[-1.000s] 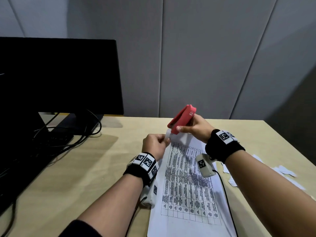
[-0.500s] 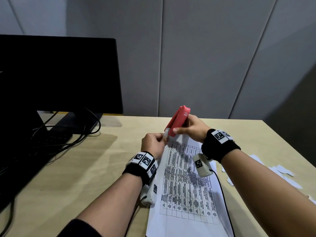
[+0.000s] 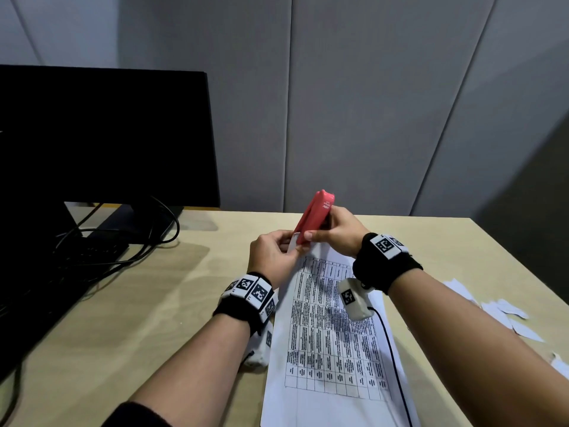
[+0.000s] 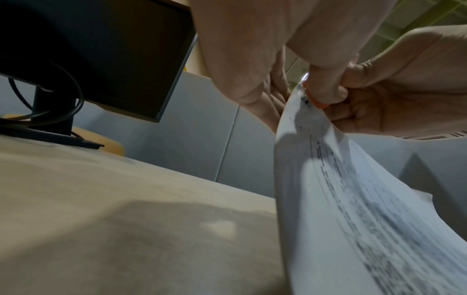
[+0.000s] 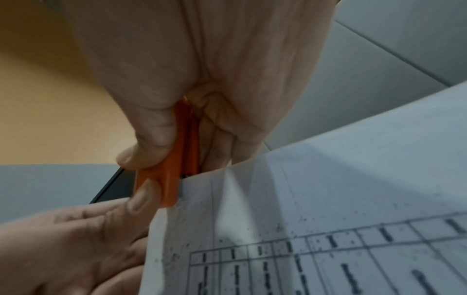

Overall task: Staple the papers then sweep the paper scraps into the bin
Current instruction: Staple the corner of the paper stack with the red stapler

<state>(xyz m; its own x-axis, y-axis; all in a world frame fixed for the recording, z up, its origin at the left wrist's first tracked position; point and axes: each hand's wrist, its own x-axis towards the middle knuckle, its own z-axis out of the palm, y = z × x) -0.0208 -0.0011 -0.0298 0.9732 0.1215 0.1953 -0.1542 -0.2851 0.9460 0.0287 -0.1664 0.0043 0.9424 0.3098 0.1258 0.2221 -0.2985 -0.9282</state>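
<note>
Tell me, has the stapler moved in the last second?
Yes. The stapler has tipped more upright and shifted slightly left, toward the monitor, judged against the desk's back edge.

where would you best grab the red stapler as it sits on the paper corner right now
Grip the red plastic stapler round its middle from the right, thumb on top, fingers underneath, as the right hand does. Its mouth straddles the lifted top-left corner of the printed white papers, pinched by the left hand, so the left is taken.

Office, monitor [image 3: 101, 134], desk [image 3: 154, 303], partition panels [image 3: 369, 103]
</note>
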